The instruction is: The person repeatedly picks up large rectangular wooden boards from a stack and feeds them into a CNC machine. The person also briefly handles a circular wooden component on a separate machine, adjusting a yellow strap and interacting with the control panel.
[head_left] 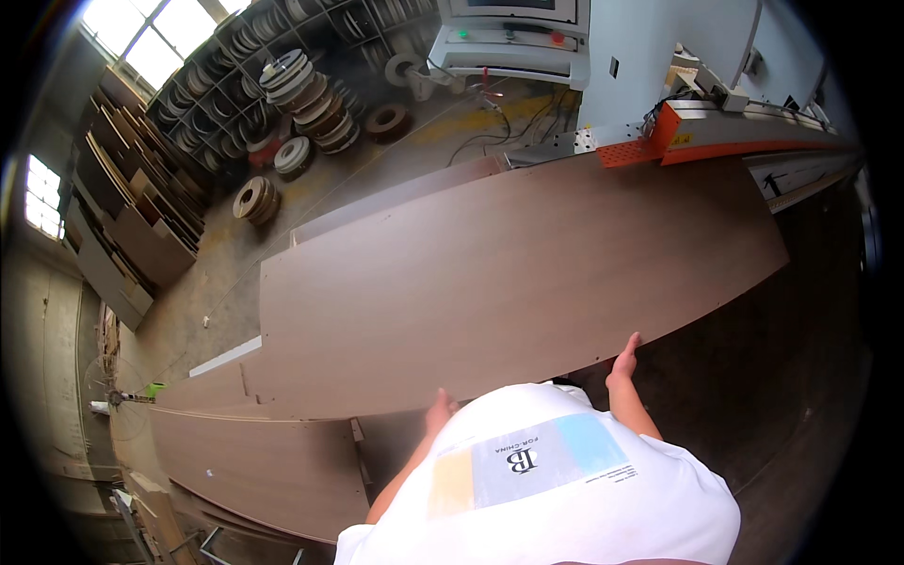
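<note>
Both my hands are at the near edge of a large brown panel (508, 282) that stretches flat in front of me. My right hand (623, 363) holds that edge, thumb up against it, its other fingers mostly out of sight. My left hand (439, 411) touches the same edge farther along, just beside my white shirt (659, 494); it is partly hidden, so I cannot tell how tightly it is closed.

The panel's far edge, toward its right end, runs up to the orange guard (629, 153) of a pale machine (626, 66); whether the two touch, I cannot tell. Beyond the far edge lies a narrower brown strip (395, 200). At my lower left, near the panel's left end, is a pile of brown boards (268, 461).

Across the floor (311, 202) stand a tall stack of rolls (320, 111) and several single ones, with a rack (202, 104) of more rolls behind. More boards (155, 235) lean upright at the far left.
</note>
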The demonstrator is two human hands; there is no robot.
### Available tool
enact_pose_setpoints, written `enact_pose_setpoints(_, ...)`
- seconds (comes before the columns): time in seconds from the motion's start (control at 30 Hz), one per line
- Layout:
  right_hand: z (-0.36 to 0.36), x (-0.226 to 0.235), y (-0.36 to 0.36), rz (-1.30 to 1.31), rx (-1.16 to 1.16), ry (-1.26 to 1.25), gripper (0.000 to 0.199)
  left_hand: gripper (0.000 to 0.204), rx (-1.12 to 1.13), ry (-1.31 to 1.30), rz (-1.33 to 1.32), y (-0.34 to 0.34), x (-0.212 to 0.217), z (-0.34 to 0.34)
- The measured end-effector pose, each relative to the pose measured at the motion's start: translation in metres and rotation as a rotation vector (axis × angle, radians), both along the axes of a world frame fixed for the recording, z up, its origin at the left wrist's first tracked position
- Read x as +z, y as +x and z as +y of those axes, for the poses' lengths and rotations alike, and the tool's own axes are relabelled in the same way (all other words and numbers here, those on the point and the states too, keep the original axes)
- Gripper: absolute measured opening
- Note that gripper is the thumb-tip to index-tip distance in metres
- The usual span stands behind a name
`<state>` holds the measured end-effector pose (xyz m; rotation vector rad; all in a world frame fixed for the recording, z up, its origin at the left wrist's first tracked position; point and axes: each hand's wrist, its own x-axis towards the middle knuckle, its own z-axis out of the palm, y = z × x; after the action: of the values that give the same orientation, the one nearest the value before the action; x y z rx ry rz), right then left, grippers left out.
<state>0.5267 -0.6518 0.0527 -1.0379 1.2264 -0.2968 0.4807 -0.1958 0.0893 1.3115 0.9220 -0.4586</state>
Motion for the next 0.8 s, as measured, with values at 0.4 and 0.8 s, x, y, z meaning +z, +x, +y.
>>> enact_pose_setpoints(0.4, 0.112, 0.024, -0.018, 0.094, 0.249, 0.169, 0.067, 0.044, 0.167, -0.176, -0.132, -0.008, 0.005, 0.072)
enact_pose_setpoints(0.8, 0.169, 0.061, -0.054, 0.147, 0.680, 0.286, 0.044, 0.041, 0.488, -0.166, -0.215, -0.019, 0.025, 0.133)
